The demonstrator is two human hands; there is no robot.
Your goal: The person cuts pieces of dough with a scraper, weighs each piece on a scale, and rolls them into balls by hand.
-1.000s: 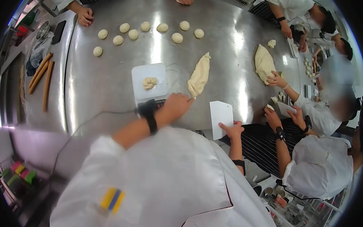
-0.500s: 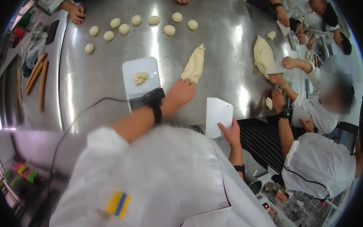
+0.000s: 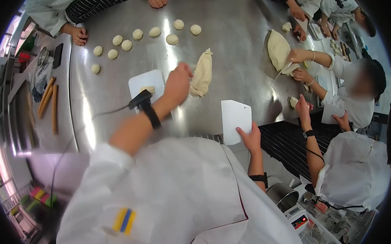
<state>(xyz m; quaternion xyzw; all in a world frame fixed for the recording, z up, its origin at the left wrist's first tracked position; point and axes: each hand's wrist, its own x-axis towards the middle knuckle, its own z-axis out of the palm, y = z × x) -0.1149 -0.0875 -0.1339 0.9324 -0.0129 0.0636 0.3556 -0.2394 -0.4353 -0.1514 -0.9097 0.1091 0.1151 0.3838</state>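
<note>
My left hand [image 3: 179, 83] is between a white scale tray [image 3: 138, 80] and a long dough piece [image 3: 202, 73]. Its fingers are curled together beside the dough; what they hold, if anything, is hidden. A dark device is strapped to that wrist and partly covers the small dough pieces [image 3: 148, 89] on the tray. At the table's near edge, my right hand [image 3: 251, 139] grips a white scraper [image 3: 236, 119], thumb on its face.
Several dough balls [image 3: 172, 39] lie across the steel table [image 3: 235, 44]. Rolling pins [image 3: 54, 110] are at left. Co-workers' hands surround the far and right sides, some at a large dough piece [image 3: 279, 49]. A pot [image 3: 282, 196] stands lower right.
My left hand has moved from the long dough's near end up and left, off the dough. The view has shifted slightly. My right hand still holds the scraper.
</note>
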